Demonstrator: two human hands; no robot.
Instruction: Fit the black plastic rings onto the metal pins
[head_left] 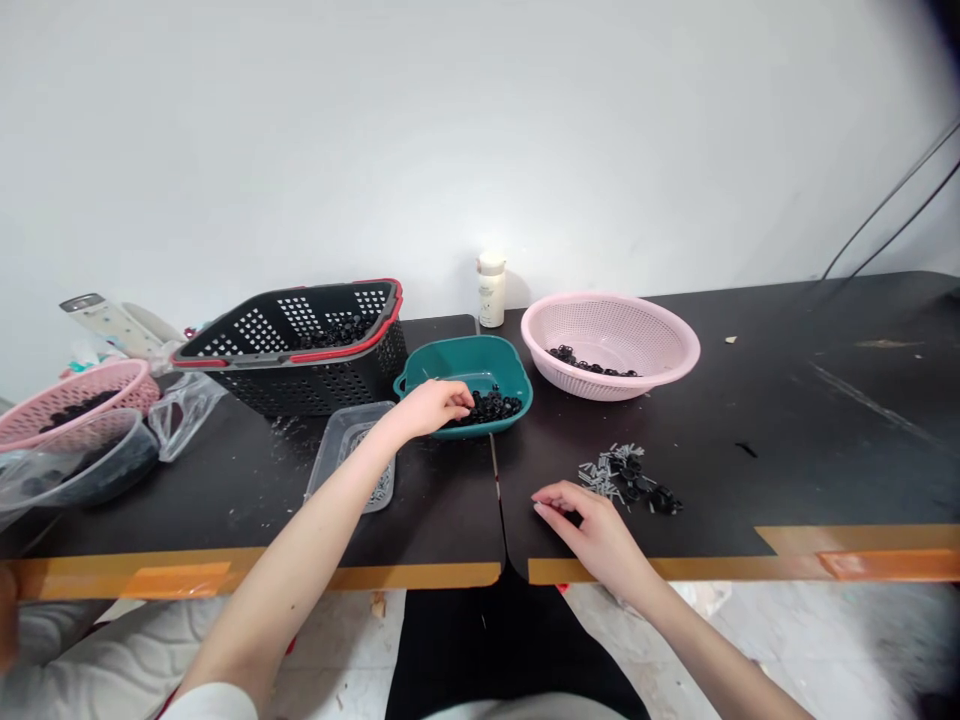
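Note:
My left hand (427, 408) reaches over the rim of a teal plastic bowl (469, 358), its fingertips at a heap of small black plastic parts (489, 406) inside. Whether those fingers grip anything is hidden. My right hand (592, 530) rests low over the black tabletop (442, 510), its fingers curled together. Just beyond it lies a scattered pile of short grey metal pins and black parts (626, 478). A pink mesh colander (609, 340) holds more black parts, to the right of the teal bowl.
A black perforated basket with a red rim (289, 350) holds black parts behind a clear plastic tray of grey pins (349, 460). A white bottle (491, 290) stands at the wall. Pink baskets and clear plastic bags (184, 415) crowd the left end.

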